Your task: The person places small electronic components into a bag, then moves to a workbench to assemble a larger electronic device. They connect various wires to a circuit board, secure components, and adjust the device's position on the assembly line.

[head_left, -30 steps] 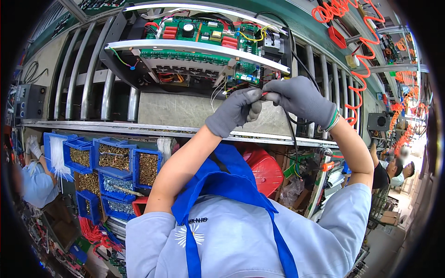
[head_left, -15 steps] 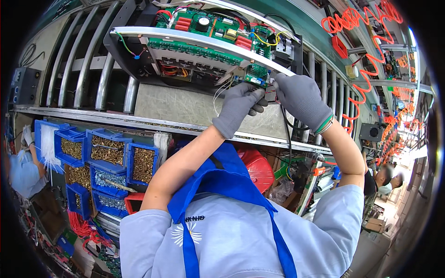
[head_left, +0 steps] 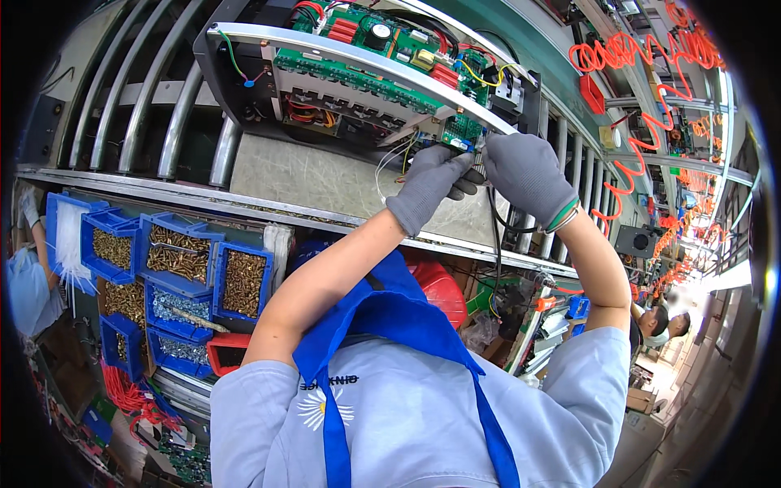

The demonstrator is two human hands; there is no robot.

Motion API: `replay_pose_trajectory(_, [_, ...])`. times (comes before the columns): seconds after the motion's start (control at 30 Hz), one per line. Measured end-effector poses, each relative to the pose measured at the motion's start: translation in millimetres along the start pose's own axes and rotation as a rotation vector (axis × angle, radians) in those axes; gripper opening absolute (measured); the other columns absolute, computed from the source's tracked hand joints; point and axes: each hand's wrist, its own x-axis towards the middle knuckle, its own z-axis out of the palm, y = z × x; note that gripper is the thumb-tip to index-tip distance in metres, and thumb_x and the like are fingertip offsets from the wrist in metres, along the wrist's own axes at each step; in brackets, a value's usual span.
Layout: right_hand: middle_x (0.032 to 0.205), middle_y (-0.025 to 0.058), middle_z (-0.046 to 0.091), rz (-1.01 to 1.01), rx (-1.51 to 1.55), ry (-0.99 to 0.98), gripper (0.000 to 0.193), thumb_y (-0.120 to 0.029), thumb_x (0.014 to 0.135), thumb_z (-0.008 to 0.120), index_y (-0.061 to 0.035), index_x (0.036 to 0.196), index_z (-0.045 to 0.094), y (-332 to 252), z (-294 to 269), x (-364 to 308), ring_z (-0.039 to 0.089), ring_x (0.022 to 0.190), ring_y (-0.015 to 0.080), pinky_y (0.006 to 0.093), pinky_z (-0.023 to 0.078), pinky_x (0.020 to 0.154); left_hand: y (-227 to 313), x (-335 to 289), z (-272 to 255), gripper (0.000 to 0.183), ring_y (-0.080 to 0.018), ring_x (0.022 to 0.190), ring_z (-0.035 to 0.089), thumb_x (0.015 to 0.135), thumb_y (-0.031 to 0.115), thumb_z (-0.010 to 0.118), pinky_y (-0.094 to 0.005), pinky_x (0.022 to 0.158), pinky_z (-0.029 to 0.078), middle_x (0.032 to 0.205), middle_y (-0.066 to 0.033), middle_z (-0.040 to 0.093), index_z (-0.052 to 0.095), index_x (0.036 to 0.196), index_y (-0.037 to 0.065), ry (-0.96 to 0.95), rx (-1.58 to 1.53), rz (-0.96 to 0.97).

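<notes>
Both hands wear grey gloves and work close together at the near right corner of an open electronic chassis (head_left: 350,61). My left hand (head_left: 431,183) has its fingers curled beneath the edge of a small green circuit board (head_left: 462,130); what they pinch is hidden. Just right of the board, my right hand (head_left: 527,175) is closed with its fingertips against the board's edge, and its grip cannot be made out. Thin white wires (head_left: 381,172) hang beside my left hand. A silver metal bar (head_left: 358,61) runs along the chassis above a larger green board (head_left: 382,37).
The chassis rests over a metal plate (head_left: 285,179) on a roller conveyor (head_left: 179,122). Blue bins (head_left: 181,281) of screws stand at lower left, with a red bin (head_left: 228,354). Orange coiled air hoses (head_left: 651,130) hang at right. A black cable (head_left: 498,236) drops past the conveyor edge.
The view has shifted slightly, moving the chassis a little right in the picture. My left hand has drawn nearer to my right hand; both stay at the small board.
</notes>
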Motion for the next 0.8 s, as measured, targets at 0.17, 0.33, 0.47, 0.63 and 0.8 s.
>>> replay_pose_trajectory(0.17, [0.065, 0.0165, 0.059, -0.042, 0.086, -0.004, 0.021, -0.026, 0.092, 0.053, -0.0079, 0.083, 0.059, 3, -6, -11, 0.062, 0.064, 0.0375, 0.0487, 0.047, 0.058, 5, -8, 10, 0.026, -0.0117, 0.074, 0.068, 0.100, 0.031, 0.055, -0.0221, 0.058, 0.052, 0.091, -0.0047, 0.070, 0.065, 0.108, 0.008, -0.003, -0.325, -0.244])
replay_pose_trajectory(0.33, [0.066, 0.0129, 0.060, -0.082, 0.112, -0.029, 0.017, -0.026, 0.093, 0.055, -0.0103, 0.089, 0.061, -5, -15, -20, 0.061, 0.064, 0.0353, 0.0457, 0.046, 0.057, -6, 0, 7, 0.025, -0.0102, 0.072, 0.065, 0.100, 0.034, 0.054, -0.0211, 0.054, 0.048, 0.085, -0.0014, 0.067, 0.064, 0.105, 0.011, -0.086, -0.446, -0.187])
replay_pose_trajectory(0.47, [0.064, 0.0097, 0.060, -0.043, 0.073, 0.160, 0.014, -0.027, 0.091, 0.059, -0.0127, 0.091, 0.060, -9, -2, -34, 0.064, 0.064, 0.0303, 0.0418, 0.049, 0.055, -8, 6, 1, 0.027, -0.0085, 0.063, 0.058, 0.100, 0.037, 0.055, -0.0212, 0.050, 0.045, 0.081, -0.0004, 0.065, 0.064, 0.099, 0.011, -0.151, -0.451, -0.195])
replay_pose_trajectory(0.63, [0.066, 0.0084, 0.062, -0.135, 0.094, 0.312, 0.012, -0.025, 0.090, 0.061, -0.0136, 0.094, 0.061, -8, 10, -38, 0.065, 0.065, 0.0270, 0.0384, 0.050, 0.055, -17, 6, 7, 0.030, -0.0080, 0.060, 0.054, 0.099, 0.040, 0.057, -0.0201, 0.049, 0.042, 0.080, -0.0002, 0.063, 0.063, 0.096, 0.010, -0.121, -0.601, -0.317])
replay_pose_trajectory(0.8, [0.063, 0.0079, 0.061, -0.093, 0.102, 0.297, 0.011, -0.021, 0.088, 0.061, -0.0113, 0.092, 0.060, 5, 12, -30, 0.064, 0.059, 0.0273, 0.0399, 0.049, 0.052, -13, -3, 9, 0.032, -0.0079, 0.064, 0.057, 0.098, 0.038, 0.058, -0.0209, 0.053, 0.046, 0.084, -0.0017, 0.064, 0.063, 0.105, 0.008, -0.102, -0.460, -0.190])
